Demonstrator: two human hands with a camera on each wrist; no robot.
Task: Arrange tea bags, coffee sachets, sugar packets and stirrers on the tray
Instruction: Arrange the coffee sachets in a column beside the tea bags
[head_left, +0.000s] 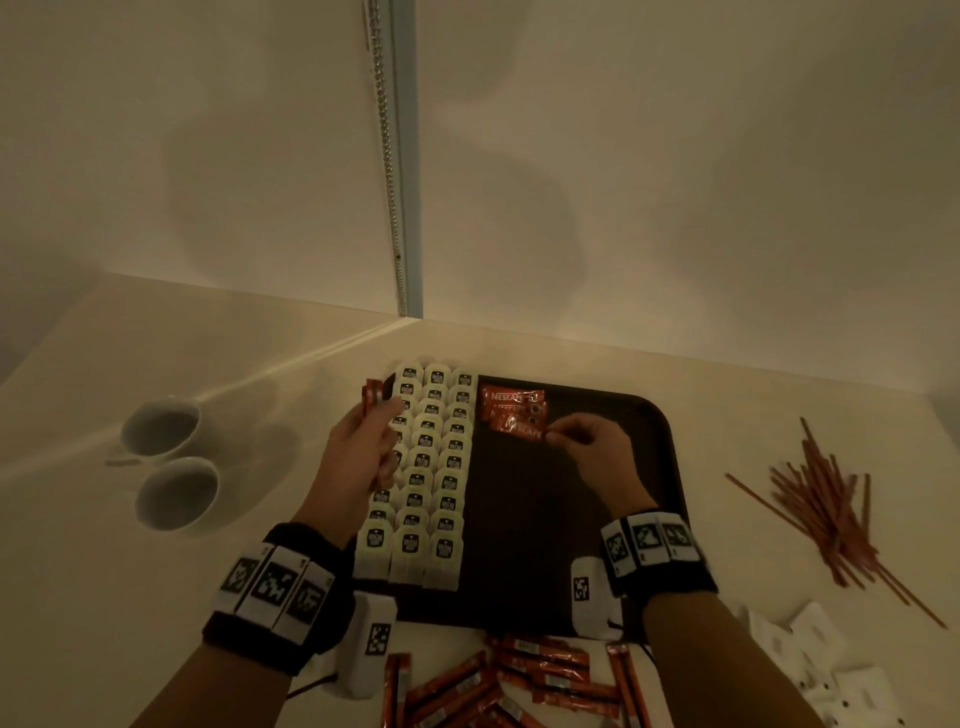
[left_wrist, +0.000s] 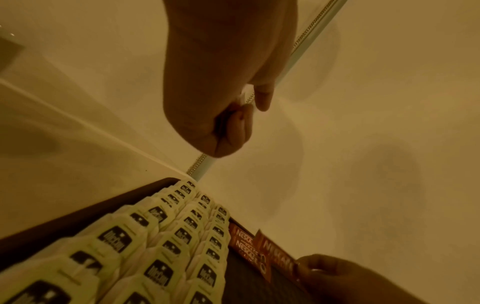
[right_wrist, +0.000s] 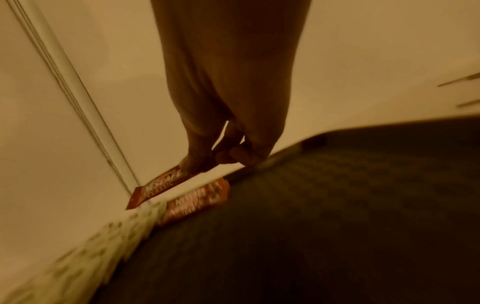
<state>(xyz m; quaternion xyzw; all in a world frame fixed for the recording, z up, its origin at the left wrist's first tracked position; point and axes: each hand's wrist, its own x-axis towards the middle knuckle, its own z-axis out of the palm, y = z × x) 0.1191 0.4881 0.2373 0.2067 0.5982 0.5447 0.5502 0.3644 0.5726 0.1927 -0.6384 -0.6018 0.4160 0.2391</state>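
Observation:
A dark tray (head_left: 613, 467) lies on the counter. Three rows of pale tea bags (head_left: 431, 467) fill its left side. Red coffee sachets (head_left: 511, 402) lie at the tray's far middle. My right hand (head_left: 582, 447) pinches one red sachet (head_left: 519, 428) by its end, just above those sachets; the right wrist view shows that sachet (right_wrist: 161, 186) tilted over the tray (right_wrist: 337, 205). My left hand (head_left: 363, 441) hovers over the left tea bag row and grips a few red sachets (head_left: 371, 395) upright. In the left wrist view its fingers (left_wrist: 233, 123) are curled round them.
Two white cups (head_left: 161, 426) stand left of the tray. Loose red stirrers (head_left: 826, 509) are heaped at the right. Many red sachets (head_left: 519, 680) lie near the front edge, white packets (head_left: 810, 654) at the front right. A wall corner rises behind.

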